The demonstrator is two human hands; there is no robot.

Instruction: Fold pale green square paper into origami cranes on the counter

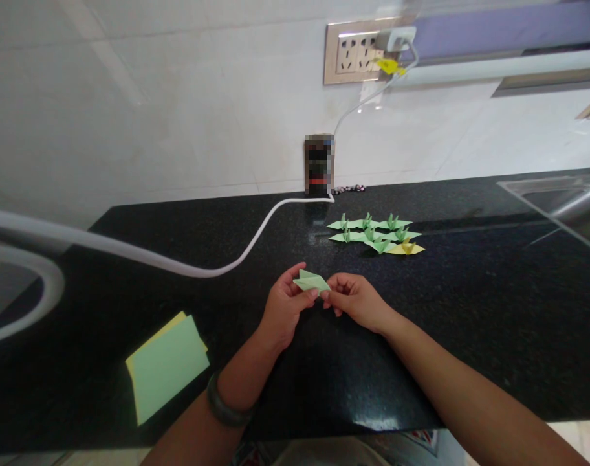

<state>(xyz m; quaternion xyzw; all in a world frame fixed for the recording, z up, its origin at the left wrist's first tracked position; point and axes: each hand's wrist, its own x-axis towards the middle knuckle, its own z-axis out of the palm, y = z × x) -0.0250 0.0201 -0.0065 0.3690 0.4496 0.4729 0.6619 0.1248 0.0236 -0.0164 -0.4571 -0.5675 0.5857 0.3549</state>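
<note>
Over the black counter (469,310), my left hand (284,305) and my right hand (356,299) pinch a small folded piece of light green paper (311,281) between their fingertips. The left hand grips its left part, thumb on top. The right hand's fingers close on its right tip. A dark band sits on my left wrist. Beyond the hands lie several finished green paper cranes (370,233) and one yellow crane (407,247), set in two rows.
A stack of flat green and yellow paper sheets (166,367) lies at the near left. A white cable (217,266) runs across the counter to a blurred device (319,165) by the wall. A metal sink (561,200) sits at the right. A wall socket (358,53) is above.
</note>
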